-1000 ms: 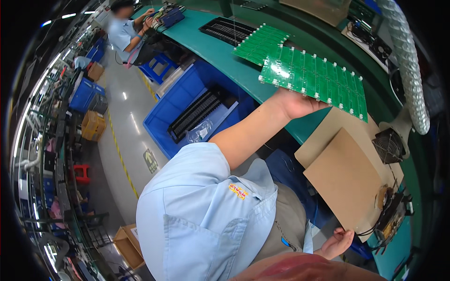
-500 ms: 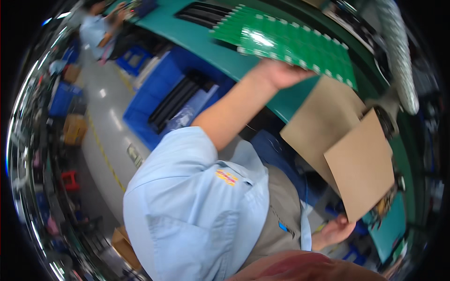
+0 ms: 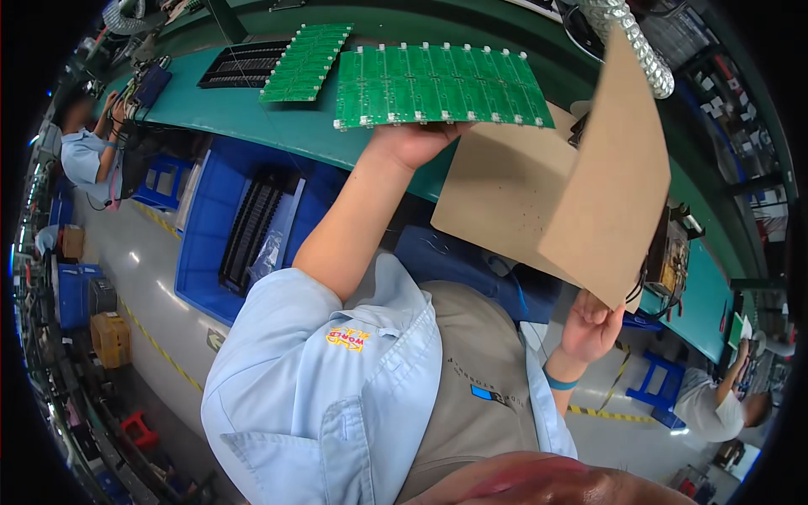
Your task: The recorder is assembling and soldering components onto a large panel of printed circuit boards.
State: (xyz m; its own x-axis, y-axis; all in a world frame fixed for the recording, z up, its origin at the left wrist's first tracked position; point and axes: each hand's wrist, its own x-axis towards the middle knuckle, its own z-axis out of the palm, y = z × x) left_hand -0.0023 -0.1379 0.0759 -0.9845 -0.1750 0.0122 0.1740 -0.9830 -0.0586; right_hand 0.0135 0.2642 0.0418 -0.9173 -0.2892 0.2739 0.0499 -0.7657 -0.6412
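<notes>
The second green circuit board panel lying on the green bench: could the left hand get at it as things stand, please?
Probably not freely: the left hand is gripping a large green panel, though the second panel lies uncovered just beyond it.

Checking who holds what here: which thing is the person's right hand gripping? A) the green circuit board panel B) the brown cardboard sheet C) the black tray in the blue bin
B: the right hand grips the lower corner of the brown cardboard sheet; the left hand holds the green circuit board panel.

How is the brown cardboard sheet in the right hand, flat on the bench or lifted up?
Lifted up. The right hand grips the cardboard sheet by its lower corner, tilted steeply above the bench.
</notes>
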